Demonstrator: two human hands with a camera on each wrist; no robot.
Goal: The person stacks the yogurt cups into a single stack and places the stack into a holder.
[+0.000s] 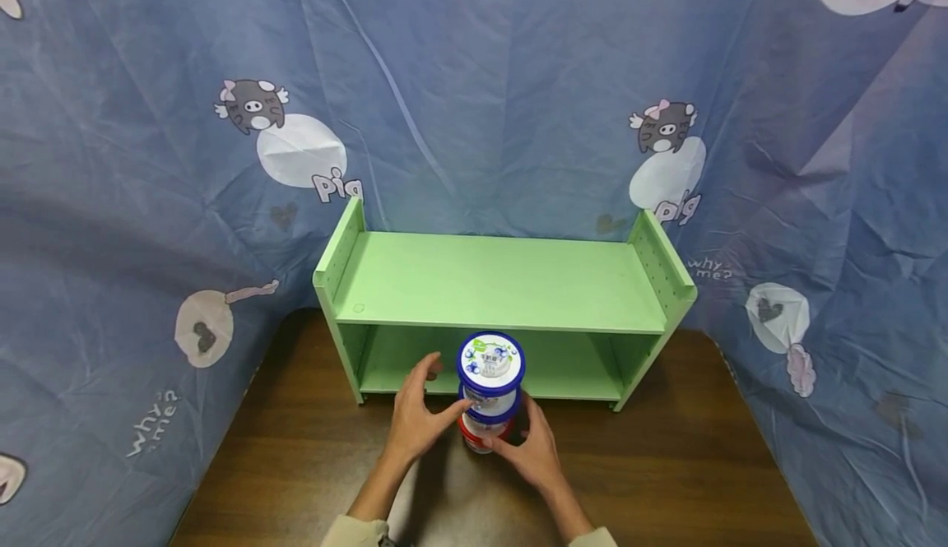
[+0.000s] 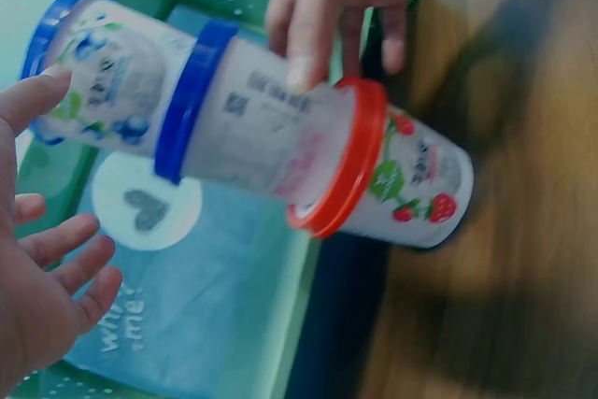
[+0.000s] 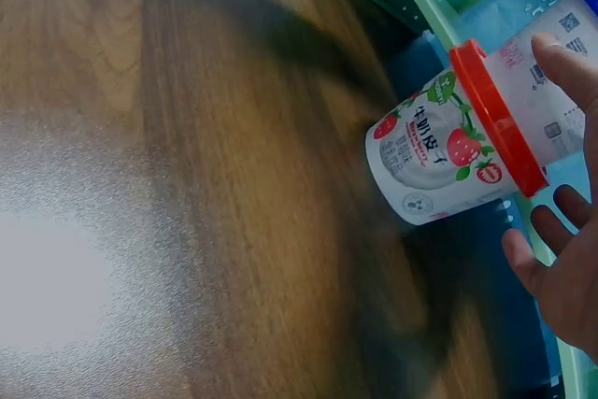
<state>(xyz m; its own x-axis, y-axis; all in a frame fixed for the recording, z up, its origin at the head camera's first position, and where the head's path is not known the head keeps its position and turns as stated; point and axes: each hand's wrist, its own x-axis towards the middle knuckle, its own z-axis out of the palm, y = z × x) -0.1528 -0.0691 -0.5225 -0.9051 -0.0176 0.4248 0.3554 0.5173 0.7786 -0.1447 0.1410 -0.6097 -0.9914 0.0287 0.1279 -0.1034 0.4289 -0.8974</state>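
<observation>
Three yogurt cups stand stacked on the table in front of the green shelf. The top cup (image 1: 491,363) has a blue lid and blueberry pictures. Below it is the blue-lidded middle cup (image 2: 248,123), and at the base the red-lidded strawberry cup (image 3: 434,147). My left hand (image 1: 420,417) is at the left of the stack, fingers spread, its thumb tip right at the top cup. On the other side, my right hand (image 1: 535,450) reaches around the middle cup with its thumb against the wall and its other fingers spread apart.
The two-tier green shelf (image 1: 496,284) stands close behind the stack, its side panels rising at both ends. A blue cloth with pig prints (image 1: 459,103) hangs behind and on both sides. Brown wood shows on the tabletop (image 1: 666,465).
</observation>
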